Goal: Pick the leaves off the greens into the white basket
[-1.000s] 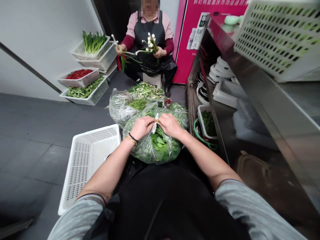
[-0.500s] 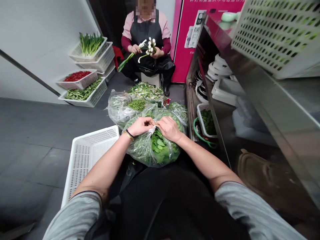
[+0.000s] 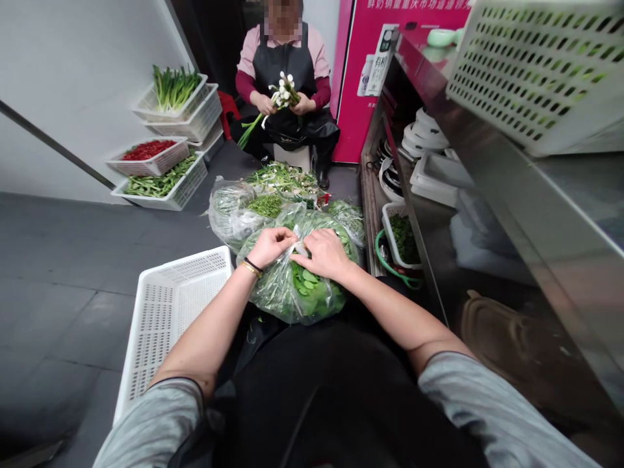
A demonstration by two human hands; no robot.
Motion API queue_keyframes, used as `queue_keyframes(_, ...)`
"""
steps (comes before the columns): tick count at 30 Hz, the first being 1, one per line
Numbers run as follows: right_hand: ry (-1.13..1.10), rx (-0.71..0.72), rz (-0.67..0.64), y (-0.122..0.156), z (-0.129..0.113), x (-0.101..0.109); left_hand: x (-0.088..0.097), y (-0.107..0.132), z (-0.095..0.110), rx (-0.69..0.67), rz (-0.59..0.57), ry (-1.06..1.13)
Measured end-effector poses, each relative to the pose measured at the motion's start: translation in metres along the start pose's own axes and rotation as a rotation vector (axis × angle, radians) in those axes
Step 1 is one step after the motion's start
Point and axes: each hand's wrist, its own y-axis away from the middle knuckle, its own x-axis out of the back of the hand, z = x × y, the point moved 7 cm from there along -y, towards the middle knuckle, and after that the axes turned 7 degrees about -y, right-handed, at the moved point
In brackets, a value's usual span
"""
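Note:
A large clear plastic bag [image 3: 273,289] full of leafy greens [image 3: 307,281] sits right before me, its gathered top between my hands. My left hand [image 3: 273,246] pinches the bunched plastic at the neck from the left. On the other side, my right hand [image 3: 325,252] grips the same neck, thumb pointing left across the bag. Green leaves show through the plastic below my right hand. Left of the bag, under my left forearm, stands a white perforated basket [image 3: 182,286]; the part of it I see holds nothing.
Ahead, a seated person [image 3: 287,65] holds scallions [image 3: 284,91] over a pile of trimmed greens [image 3: 280,177]. Stacked baskets [image 3: 166,166] of vegetables line the left wall. A steel shelf [image 3: 487,175] closes in my right side, with a white crate [image 3: 531,78] on top.
My right thumb has stretched out leftward below the bag's neck, and a tuft of plastic now stands between my hands. The seated person's scallions have shifted slightly left and down.

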Motion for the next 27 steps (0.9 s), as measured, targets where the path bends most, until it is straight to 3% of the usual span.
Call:
queue_keyframes(5, 0.040, 0.063, -0.087, -0.003, -0.002, -0.014, -0.009, 0.009, -0.004, 0.069, -0.088, 0.086)
queue_keyframes(13, 0.030, 0.072, -0.183, 0.005, 0.005, -0.017, -0.007, 0.015, 0.009, -0.124, -0.022, -0.338)
queue_keyframes(19, -0.014, 0.110, 0.049, 0.012, 0.008, -0.007, -0.014, 0.014, 0.029, -0.233, -0.032, -0.606)
queue_keyframes(22, -0.071, 0.154, 0.151, 0.017, 0.008, -0.003, -0.014, 0.010, 0.036, -0.195, -0.027, -0.605)
queue_keyframes(27, -0.107, 0.241, 0.186, 0.021, 0.005, -0.003, -0.014, 0.009, 0.038, -0.113, 0.028, -0.580)
